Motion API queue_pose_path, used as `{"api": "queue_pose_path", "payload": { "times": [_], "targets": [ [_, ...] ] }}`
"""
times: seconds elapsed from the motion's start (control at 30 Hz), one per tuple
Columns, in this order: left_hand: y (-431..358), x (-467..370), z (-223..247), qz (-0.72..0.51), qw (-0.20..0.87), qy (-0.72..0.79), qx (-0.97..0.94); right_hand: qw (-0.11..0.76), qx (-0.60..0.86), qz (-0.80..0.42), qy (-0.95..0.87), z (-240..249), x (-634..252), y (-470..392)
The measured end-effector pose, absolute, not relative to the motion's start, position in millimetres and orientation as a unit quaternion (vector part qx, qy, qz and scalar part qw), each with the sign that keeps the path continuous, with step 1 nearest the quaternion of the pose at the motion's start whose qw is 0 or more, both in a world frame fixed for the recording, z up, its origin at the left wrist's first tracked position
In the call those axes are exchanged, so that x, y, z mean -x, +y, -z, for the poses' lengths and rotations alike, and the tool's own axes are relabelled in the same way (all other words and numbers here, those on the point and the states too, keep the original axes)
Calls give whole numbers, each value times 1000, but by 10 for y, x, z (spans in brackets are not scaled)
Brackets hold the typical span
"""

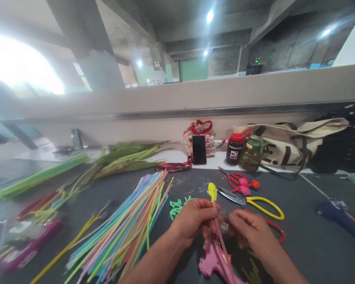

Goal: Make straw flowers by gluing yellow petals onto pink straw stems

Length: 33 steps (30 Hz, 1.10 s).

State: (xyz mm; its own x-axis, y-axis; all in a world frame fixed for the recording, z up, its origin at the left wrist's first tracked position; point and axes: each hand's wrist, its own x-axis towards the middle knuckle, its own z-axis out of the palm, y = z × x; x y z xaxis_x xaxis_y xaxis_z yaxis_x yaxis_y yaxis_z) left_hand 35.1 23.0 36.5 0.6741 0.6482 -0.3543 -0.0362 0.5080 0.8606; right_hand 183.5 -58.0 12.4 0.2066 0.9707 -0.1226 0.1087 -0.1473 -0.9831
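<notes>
My left hand [195, 221] pinches a thin pink straw-like stem [219, 232] just below its yellow flower-shaped tip [212, 191]. Close beside it, my right hand [251, 227] has its thumb and fingers pressed together near the stem; what they hold, if anything, I cannot make out. Under the hands lies a pink plastic object [210, 259], its kind unclear and partly covered by the stem. Short green cut pieces [175, 208] lie behind my left hand. Beyond my right hand rest yellow-handled scissors [266, 205] and red-handled scissors [233, 180].
Many pastel straws [127, 225] spread out on the left of the dark table. Green leaves [127, 157] lie behind them. A phone [199, 150] leans on a patterned pouch [187, 146]. A red-lidded jar [235, 150], a green jug [251, 156] and a canvas bag [310, 144] line the back.
</notes>
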Motion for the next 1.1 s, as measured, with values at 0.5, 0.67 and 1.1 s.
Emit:
{"api": "queue_pose_path", "payload": {
  "times": [0.5,0.67,1.1],
  "targets": [
    [239,-306,-199,-255,784,364,-434,399,673,-299,-546,-111,-1940,-555],
    [328,-157,-76,-342,665,457,-481,371,693,-232,-573,-118,-1980,-523],
    [369,-57,-63,-342,539,489,-595,360,725,-251,-532,-16,-1986,-517]
  ]
}}
